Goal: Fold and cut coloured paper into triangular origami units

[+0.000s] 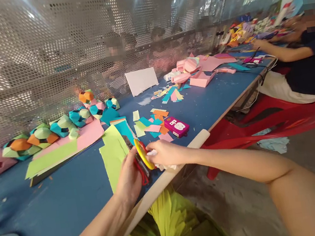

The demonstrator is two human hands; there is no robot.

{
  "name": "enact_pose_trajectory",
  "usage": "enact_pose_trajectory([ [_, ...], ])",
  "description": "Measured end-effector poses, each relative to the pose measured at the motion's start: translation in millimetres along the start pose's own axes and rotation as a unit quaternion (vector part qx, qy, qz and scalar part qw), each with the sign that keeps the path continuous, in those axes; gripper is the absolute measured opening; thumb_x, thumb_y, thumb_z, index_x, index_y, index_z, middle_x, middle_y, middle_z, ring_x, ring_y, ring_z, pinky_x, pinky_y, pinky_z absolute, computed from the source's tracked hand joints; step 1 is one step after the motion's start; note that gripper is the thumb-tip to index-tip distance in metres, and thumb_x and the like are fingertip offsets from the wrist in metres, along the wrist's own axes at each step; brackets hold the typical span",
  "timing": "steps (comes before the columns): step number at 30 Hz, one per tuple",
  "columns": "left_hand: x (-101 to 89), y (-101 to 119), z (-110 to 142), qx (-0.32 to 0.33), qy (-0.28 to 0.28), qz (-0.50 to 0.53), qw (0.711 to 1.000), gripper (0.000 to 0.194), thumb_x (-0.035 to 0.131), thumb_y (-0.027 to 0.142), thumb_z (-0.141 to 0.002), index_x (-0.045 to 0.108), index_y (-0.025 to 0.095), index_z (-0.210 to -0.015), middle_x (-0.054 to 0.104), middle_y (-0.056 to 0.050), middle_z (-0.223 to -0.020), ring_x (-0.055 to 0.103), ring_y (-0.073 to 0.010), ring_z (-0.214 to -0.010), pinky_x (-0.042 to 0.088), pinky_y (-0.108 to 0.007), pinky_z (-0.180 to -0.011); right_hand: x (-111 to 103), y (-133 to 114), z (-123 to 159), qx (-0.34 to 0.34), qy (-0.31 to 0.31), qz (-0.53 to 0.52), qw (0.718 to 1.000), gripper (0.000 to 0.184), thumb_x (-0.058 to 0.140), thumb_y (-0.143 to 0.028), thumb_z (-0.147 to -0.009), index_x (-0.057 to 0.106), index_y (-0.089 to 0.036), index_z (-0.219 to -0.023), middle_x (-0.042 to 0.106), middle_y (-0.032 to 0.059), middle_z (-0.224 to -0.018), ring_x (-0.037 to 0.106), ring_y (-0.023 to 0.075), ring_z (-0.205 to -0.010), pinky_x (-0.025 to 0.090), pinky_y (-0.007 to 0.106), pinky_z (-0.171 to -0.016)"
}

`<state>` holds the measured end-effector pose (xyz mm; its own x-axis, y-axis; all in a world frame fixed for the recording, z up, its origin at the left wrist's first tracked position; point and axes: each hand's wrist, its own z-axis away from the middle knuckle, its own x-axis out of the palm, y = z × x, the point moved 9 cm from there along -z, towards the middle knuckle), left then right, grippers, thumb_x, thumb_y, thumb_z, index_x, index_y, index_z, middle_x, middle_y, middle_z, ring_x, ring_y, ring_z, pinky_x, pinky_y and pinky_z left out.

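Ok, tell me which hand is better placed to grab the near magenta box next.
Probably the right hand: it is nearer the magenta box, which lies beyond it. The left hand is farther off, beside the green paper.

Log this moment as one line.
left hand: on red-handled tool | right hand: gripping yellow-rimmed item, tool type unclear | nearby: light-green paper sheets, magenta box | surface: blue tabletop

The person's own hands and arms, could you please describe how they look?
The left hand and right hand look ungloved; the left forearm and right forearm are bare, with no sleeve, watch or cable showing.
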<state>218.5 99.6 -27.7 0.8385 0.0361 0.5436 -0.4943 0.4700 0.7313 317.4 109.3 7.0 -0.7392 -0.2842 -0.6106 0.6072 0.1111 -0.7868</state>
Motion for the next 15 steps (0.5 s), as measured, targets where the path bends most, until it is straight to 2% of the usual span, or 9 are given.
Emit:
enact_pose_trajectory([
  [3, -9.6, 8, -2, 0.003, 0.013, 0.005, 1.000, 0.021, 0.050, 0.029, -0.092, 0.062, 0.012, -0.089, 0.068, -0.005, -0.069, 0.065, -0.0160, -0.056, 0.055, -0.026, -0.051, 17, -15, 1, -0.057, -0.023, 0.021, 0.998, 0.014, 0.057, -0.025, -0.079, 0.063, -0.017, -0.088, 0.070, 0.0044, -0.080, 0.062, 0.0155, -0.072, 0.039, 0.022, -0.057],
  [5, -20.1, 12, -3, 0.009, 0.039, -0.021, 0.999, 0.007, 0.055, 0.017, -0.086, 0.060, 0.012, -0.087, 0.069, -0.005, -0.069, 0.066, -0.0161, -0.056, 0.054, -0.025, -0.051, 23, -20, 3, -0.076, -0.066, 0.029, 0.995, 0.015, 0.056, -0.026, -0.079, 0.063, -0.017, -0.089, 0.070, 0.0042, -0.083, 0.062, 0.0156, -0.074, 0.040, 0.022, -0.059],
  [8, -29.4, 16, -3, 0.003, 0.056, -0.056, 0.997, 0.013, 0.053, 0.004, -0.078, 0.059, 0.012, -0.088, 0.070, -0.006, -0.070, 0.067, -0.0170, -0.056, 0.055, -0.027, -0.052, 12, -21, -3, -0.082, -0.123, 0.006, 0.989, 0.022, 0.062, -0.033, -0.077, 0.062, -0.017, -0.093, 0.069, 0.0038, -0.085, 0.063, 0.0161, -0.076, 0.044, 0.022, -0.061],
  [10, -34.5, 19, -2, -0.008, 0.070, -0.066, 0.995, 0.015, 0.051, 0.003, -0.078, 0.058, 0.012, -0.089, 0.070, -0.007, -0.070, 0.067, -0.0179, -0.056, 0.056, -0.029, -0.052, -18, -12, -17, -0.055, -0.109, -0.054, 0.991, 0.029, 0.058, -0.031, -0.081, 0.057, -0.017, -0.106, 0.068, 0.0039, -0.087, 0.065, 0.0157, -0.074, 0.048, 0.023, -0.059],
  [11, -37.0, 21, -2, -0.011, 0.079, -0.069, 0.994, 0.016, 0.050, 0.003, -0.078, 0.057, 0.012, -0.089, 0.069, -0.007, -0.069, 0.067, -0.0181, -0.055, 0.056, -0.029, -0.051, -41, -3, -28, -0.032, -0.066, -0.085, 0.994, 0.028, 0.050, -0.027, -0.085, 0.053, -0.016, -0.111, 0.067, 0.0036, -0.086, 0.065, 0.0151, -0.069, 0.049, 0.024, -0.056],
  [13, -41.3, 27, -3, -0.013, 0.094, -0.071, 0.993, 0.017, 0.050, 0.003, -0.078, 0.057, 0.013, -0.089, 0.069, -0.006, -0.067, 0.067, -0.0183, -0.055, 0.055, -0.029, -0.049, -97, 20, -50, 0.012, 0.063, -0.043, 0.997, 0.024, 0.042, -0.018, -0.087, 0.053, -0.016, -0.108, 0.067, 0.0035, -0.086, 0.065, 0.0145, -0.065, 0.050, 0.023, -0.053],
  [14, -42.9, 29, -3, -0.015, 0.099, -0.073, 0.992, 0.017, 0.049, 0.003, -0.078, 0.056, 0.013, -0.089, 0.068, -0.006, -0.066, 0.067, -0.0186, -0.054, 0.055, -0.029, -0.048, -127, 31, -59, 0.036, 0.144, 0.018, 0.989, 0.022, 0.043, -0.016, -0.087, 0.055, -0.016, -0.105, 0.067, 0.0034, -0.086, 0.065, 0.0140, -0.064, 0.050, 0.023, -0.053],
  [15, -44.4, 31, -5, -0.018, 0.102, -0.074, 0.992, 0.016, 0.049, 0.003, -0.078, 0.056, 0.013, -0.088, 0.068, -0.005, -0.066, 0.067, -0.0190, -0.054, 0.055, -0.029, -0.047, -148, 43, -67, 0.055, 0.186, 0.045, 0.980, 0.021, 0.044, -0.014, -0.087, 0.056, -0.015, -0.105, 0.067, 0.0051, -0.087, 0.065, 0.0150, -0.065, 0.050, 0.024, -0.054],
])
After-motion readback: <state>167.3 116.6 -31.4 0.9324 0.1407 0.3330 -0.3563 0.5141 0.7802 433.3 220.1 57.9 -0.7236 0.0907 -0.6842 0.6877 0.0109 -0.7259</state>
